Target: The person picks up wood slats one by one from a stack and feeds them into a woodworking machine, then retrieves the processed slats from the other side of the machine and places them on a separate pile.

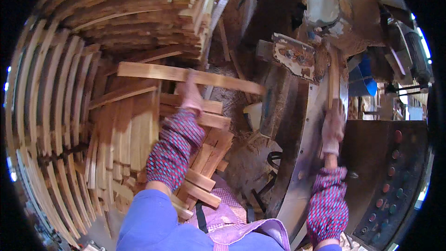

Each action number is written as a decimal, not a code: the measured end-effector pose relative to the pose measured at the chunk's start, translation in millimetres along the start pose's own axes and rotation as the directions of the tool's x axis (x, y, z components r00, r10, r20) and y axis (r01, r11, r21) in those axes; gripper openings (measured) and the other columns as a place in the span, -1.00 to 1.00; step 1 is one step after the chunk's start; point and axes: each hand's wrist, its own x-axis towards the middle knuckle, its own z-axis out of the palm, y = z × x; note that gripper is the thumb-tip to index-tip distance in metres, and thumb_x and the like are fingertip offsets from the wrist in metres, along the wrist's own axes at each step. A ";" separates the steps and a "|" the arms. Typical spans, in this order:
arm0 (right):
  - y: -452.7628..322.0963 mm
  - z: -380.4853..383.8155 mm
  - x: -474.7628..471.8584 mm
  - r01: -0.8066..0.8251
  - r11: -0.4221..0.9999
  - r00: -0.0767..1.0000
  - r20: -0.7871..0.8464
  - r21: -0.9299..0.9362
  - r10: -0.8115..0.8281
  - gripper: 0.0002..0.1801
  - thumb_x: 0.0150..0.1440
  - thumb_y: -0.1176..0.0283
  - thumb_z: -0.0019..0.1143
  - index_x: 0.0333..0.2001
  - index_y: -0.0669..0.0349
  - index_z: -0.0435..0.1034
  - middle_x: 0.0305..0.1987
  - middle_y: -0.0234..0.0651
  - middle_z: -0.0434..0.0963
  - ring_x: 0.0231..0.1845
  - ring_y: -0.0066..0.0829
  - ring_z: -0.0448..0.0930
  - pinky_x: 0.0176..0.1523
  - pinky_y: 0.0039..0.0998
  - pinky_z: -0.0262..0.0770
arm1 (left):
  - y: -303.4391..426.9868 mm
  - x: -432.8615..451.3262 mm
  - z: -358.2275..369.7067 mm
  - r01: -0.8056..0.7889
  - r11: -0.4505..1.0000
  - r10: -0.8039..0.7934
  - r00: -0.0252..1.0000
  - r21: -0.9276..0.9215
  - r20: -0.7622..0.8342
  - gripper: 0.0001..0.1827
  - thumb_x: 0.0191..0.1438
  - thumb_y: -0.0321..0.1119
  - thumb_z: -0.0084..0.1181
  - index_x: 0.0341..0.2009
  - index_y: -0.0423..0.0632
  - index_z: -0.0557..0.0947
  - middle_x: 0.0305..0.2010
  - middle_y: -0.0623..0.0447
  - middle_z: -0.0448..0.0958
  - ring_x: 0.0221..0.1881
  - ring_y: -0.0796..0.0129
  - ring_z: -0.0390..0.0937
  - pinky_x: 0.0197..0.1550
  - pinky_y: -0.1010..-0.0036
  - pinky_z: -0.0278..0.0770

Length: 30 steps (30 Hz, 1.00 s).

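My left hand, in a pale glove, grips a wooden board near its middle. The board is held roughly level across my view, above a stack of cut boards. On the right, my gloved right hand holds the near part of a narrow wooden strip down on the metal machine bed. The strip's far end runs in beneath the machine's dusty head, where it is hidden. Checked sleeve covers are on both forearms.
Tall stacks of lumber stand to the left. A control panel with several coloured buttons is right of the bed. Beside the bed sit a rusty metal plate and a black handwheel. Sawdust and offcuts litter the floor.
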 end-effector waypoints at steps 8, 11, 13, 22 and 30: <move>-154.1 -122.0 -82.3 0.623 0.598 0.734 -0.113 0.504 -0.670 -0.09 -0.13 0.30 0.43 0.30 0.25 0.19 0.27 0.05 0.36 0.28 -0.03 0.38 0.31 -0.14 0.28 | 134.4 -186.5 -29.9 0.061 0.980 -0.007 0.962 -0.189 0.273 -0.74 0.10 -0.32 0.33 -0.15 -0.14 0.64 -0.28 0.15 0.59 -0.31 0.54 0.49 -0.24 0.54 0.51; -152.1 -105.8 -129.4 0.540 0.651 0.768 0.003 0.533 -0.640 -0.01 -0.21 0.33 0.47 0.31 0.30 0.15 0.16 0.06 0.44 0.20 0.02 0.45 0.21 -0.11 0.38 | 189.6 -222.8 -54.0 0.118 0.967 -0.005 0.897 -0.227 0.443 -0.75 0.13 -0.37 0.29 -0.12 -0.17 0.62 -0.23 0.11 0.63 -0.22 0.48 0.56 -0.11 0.53 0.53; -150.9 -103.4 -163.6 0.530 0.564 0.825 -0.231 0.633 -0.515 -0.20 -0.11 0.46 0.38 0.24 0.32 0.24 -0.08 0.02 0.57 -0.18 -0.02 0.65 -0.15 -0.20 0.61 | 213.1 -231.8 -71.4 0.003 0.997 0.045 0.789 -0.077 0.612 -0.49 0.24 -0.07 0.13 0.12 -0.19 0.47 0.02 -0.07 0.56 0.01 0.27 0.55 0.07 0.36 0.53; -60.8 -201.6 -349.5 -0.218 0.779 0.967 0.240 0.588 0.090 -0.28 -0.01 0.45 0.25 0.25 0.38 0.26 0.11 0.15 0.50 0.03 0.00 0.61 0.05 -0.30 0.55 | 143.8 53.2 -157.3 -0.354 0.007 0.258 0.904 0.935 0.340 -0.25 0.17 0.18 0.03 0.15 -0.26 0.37 0.05 -0.05 0.49 0.01 0.26 0.46 0.15 0.35 0.38; -46.8 -118.9 -335.0 -0.157 0.987 0.984 0.083 0.021 0.155 -0.40 0.07 0.51 0.12 0.21 0.44 0.28 0.27 0.16 0.34 0.28 0.15 0.37 0.35 -0.03 0.26 | 72.8 153.3 -171.8 -0.134 -0.221 -0.001 0.991 0.966 0.137 -0.34 0.10 0.04 0.08 0.13 -0.23 0.40 -0.02 -0.03 0.47 -0.05 0.26 0.46 0.06 0.38 0.42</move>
